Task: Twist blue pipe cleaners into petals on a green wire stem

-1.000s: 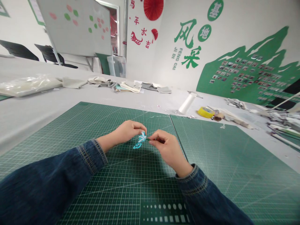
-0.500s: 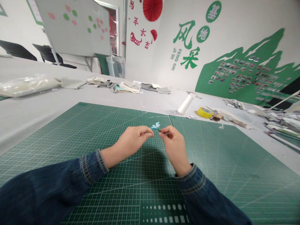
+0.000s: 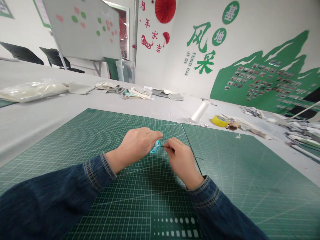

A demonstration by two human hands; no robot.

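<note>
Right hand (image 3: pixel 182 161), grip pinched on stem (image 3: pixel 162 145) of turquoise ornament (image 3: pixel 155 147), left hand (image 3: pixel 137 144) partly covering ornament, hold unclear, cutting mat (image 3: pixel 110 128) beneath

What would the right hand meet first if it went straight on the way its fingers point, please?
Beyond the turquoise ornament whose dark stem it pinches, the right hand would probably meet the left hand first, though depth is unclear.

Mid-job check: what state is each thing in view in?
Blue ornament: held by its thin stem, partly hidden
Right hand: pinching the stem
Left hand: fingers bent over the ornament, grip hidden
Green cutting mats: flat, side by side
Yellow tape roll: set down beyond the mats
Cloth pieces: loosely heaped
</note>
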